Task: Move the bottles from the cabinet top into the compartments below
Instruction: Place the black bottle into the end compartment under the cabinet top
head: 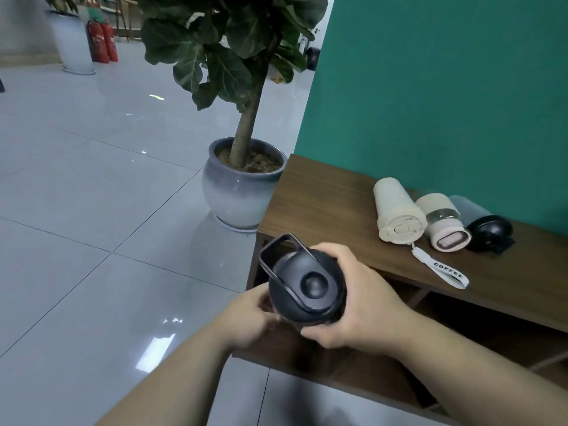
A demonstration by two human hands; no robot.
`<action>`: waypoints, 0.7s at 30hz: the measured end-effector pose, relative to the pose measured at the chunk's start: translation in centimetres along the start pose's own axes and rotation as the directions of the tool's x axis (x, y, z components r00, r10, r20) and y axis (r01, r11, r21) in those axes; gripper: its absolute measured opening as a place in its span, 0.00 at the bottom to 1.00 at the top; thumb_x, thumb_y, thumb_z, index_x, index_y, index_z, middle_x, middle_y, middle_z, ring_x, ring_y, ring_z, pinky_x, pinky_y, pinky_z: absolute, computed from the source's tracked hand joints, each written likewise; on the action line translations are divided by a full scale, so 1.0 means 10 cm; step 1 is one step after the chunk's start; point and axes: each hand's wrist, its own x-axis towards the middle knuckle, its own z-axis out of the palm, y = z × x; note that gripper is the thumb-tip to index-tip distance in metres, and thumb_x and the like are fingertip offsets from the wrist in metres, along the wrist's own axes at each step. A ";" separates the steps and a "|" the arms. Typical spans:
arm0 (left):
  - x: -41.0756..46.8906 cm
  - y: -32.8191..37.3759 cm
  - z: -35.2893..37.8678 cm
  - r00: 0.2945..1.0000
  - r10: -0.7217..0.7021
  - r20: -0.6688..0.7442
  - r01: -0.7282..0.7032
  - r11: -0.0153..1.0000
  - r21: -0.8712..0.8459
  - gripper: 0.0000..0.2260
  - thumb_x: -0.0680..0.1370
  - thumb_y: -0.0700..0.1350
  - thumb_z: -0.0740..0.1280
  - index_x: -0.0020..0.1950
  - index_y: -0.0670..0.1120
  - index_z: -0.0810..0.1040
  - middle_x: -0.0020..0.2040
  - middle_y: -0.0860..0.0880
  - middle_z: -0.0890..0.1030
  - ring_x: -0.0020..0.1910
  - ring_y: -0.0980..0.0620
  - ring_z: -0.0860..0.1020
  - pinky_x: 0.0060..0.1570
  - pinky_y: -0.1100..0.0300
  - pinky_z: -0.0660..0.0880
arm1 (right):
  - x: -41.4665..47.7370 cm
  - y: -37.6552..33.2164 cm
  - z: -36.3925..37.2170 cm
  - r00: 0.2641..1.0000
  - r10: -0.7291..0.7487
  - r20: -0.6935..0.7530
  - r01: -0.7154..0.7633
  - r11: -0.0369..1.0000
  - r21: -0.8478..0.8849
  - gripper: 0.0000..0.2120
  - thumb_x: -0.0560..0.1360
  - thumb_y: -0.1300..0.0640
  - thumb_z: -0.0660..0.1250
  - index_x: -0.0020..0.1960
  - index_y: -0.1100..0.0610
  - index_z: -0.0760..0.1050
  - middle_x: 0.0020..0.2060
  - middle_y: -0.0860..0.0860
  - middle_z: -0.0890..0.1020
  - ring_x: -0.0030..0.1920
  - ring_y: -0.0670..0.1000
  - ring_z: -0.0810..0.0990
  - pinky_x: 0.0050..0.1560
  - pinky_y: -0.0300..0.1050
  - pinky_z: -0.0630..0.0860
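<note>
Head view: a black bottle point(307, 284) sits low in the centre of the frame, held in the air in front of the cabinet's left end, its lid turned toward the camera. The lid is smooth matte plastic with a round raised button in the middle and a thin loop handle sticking up to the upper left.

Both forearms rise from the bottom edge and meet at the bottle. The right hand point(362, 305) wraps the bottle's right side, fingers curled closed around the body and thumb lying under the lid. The left hand point(249, 318) grips the lower left side, its fingertips pinched against the body just beneath the lid's rim.

To the right, three more bottles lie on their sides, touching in a row on the wooden cabinet top point(322, 207), against a teal wall point(445, 87): a cream bottle point(398, 215) with a flip lid and a white strap point(442, 269) printed "COFFEE", a cream and pink bottle point(444, 224) with a clear band, and a grey bottle point(482, 221) with a black lid. Below the brown wood-grain top, open compartments point(461, 330) show dark interiors split by thin dividers.

Left of the cabinet stands a glazed grey-white pot point(236, 192) holding a broad-leaved tree, on glossy pale floor tiles point(92, 210). Red fire extinguishers point(103, 41) stand at the upper left.
</note>
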 end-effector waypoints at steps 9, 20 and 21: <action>0.47 -0.45 0.46 0.983 -0.106 0.152 0.086 0.988 0.132 0.15 0.68 0.50 0.71 0.54 0.57 0.84 0.52 0.53 0.88 0.54 0.50 0.86 0.58 0.50 0.84 | -0.09 1.12 1.06 0.934 0.357 -0.035 -0.318 0.869 0.379 0.49 0.53 0.42 0.80 0.70 0.35 0.60 0.58 0.32 0.77 0.61 0.36 0.77 0.60 0.33 0.74; 1.08 -1.09 0.71 0.988 -0.021 -0.154 0.059 0.967 0.249 0.29 0.71 0.50 0.73 0.71 0.57 0.71 0.63 0.54 0.79 0.61 0.53 0.81 0.59 0.47 0.81 | 0.53 1.82 1.68 0.826 0.543 -0.149 -0.358 0.711 0.605 0.51 0.58 0.53 0.84 0.74 0.44 0.61 0.63 0.42 0.75 0.64 0.42 0.75 0.55 0.28 0.67; 1.12 -1.14 0.72 0.984 -0.025 -0.179 0.068 0.968 0.242 0.30 0.69 0.50 0.74 0.71 0.57 0.71 0.63 0.54 0.79 0.61 0.53 0.81 0.58 0.47 0.82 | 0.59 1.84 1.71 0.826 0.543 -0.150 -0.351 0.705 0.616 0.51 0.58 0.53 0.84 0.74 0.44 0.61 0.63 0.42 0.76 0.64 0.42 0.75 0.55 0.28 0.67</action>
